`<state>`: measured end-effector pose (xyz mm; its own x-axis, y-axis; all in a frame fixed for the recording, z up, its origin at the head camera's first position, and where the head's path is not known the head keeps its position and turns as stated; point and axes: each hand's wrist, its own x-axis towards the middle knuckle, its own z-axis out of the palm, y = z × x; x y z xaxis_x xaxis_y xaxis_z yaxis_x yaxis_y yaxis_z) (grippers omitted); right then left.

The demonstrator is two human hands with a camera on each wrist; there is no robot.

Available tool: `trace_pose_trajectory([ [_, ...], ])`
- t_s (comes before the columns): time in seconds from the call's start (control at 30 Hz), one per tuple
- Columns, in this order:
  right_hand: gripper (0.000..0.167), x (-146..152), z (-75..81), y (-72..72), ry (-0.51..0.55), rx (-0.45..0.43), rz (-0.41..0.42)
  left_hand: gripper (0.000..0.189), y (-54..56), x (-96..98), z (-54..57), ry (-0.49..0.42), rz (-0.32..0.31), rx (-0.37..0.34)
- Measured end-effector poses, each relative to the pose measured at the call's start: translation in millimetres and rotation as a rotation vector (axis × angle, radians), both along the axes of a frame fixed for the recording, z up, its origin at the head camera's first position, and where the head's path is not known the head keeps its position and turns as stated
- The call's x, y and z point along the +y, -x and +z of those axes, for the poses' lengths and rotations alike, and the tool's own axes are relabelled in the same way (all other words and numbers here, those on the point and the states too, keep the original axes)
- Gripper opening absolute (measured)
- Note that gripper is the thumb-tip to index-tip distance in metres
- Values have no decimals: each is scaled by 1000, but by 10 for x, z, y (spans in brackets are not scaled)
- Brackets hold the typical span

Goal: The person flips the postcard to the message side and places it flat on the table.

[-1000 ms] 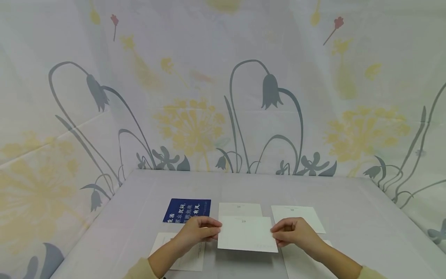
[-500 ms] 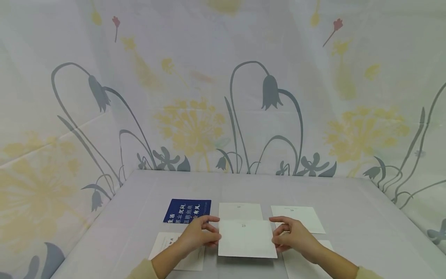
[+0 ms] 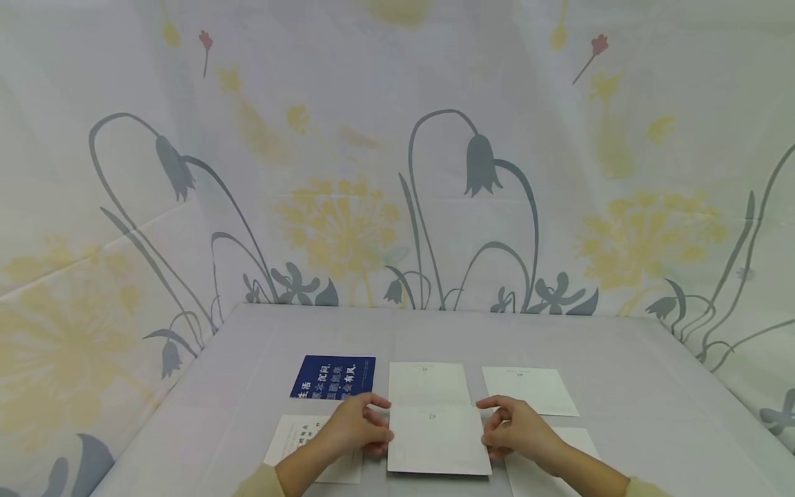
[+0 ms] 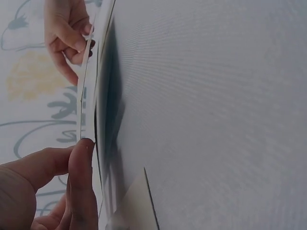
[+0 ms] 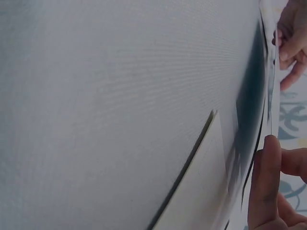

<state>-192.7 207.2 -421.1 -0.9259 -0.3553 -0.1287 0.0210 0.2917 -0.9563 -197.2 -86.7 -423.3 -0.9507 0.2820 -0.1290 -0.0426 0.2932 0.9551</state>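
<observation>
A blank-looking white postcard (image 3: pixel 438 445) with a small mark near its top is held just over the table, its near edge slightly raised. My left hand (image 3: pixel 352 429) pinches its left edge, and my right hand (image 3: pixel 522 435) pinches the right one. In the left wrist view the left hand (image 4: pixel 72 182) has its fingertips at the thin edge of the card. From the right wrist view, the right hand (image 5: pixel 268 187) is seen at the opposite edge. Directly behind lies another white postcard (image 3: pixel 428 383), whose front part the held one meets or overlaps; I cannot tell which.
A dark blue postcard (image 3: pixel 338 376) with white characters lies at the back left. Nearer on that side is a white card with printed characters (image 3: pixel 298 438), partly under my left arm. Two white postcards, a back one (image 3: pixel 531 390) and a near one (image 3: pixel 571 442), lie on the right.
Both hands have brought the white postcard down and toward me, closer to the tabletop. More of the postcard behind it now shows. The other cards stay where they were.
</observation>
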Motion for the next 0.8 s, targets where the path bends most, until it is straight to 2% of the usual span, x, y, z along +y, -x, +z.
trace_pose_trajectory([
  [0.3, 51, -34, -54, -23, -31, -7, -15, 42, -19, 8, -5, 42, -21, 16],
  [0.53, 49, -46, -91, -8, -32, -5, 0, 40, -23, 6, 10, 84, -29, -13],
  [0.8, 50, -52, -75, -24, -52, 3, 5, 41, -9, -1, -11, 78, -35, -38],
])
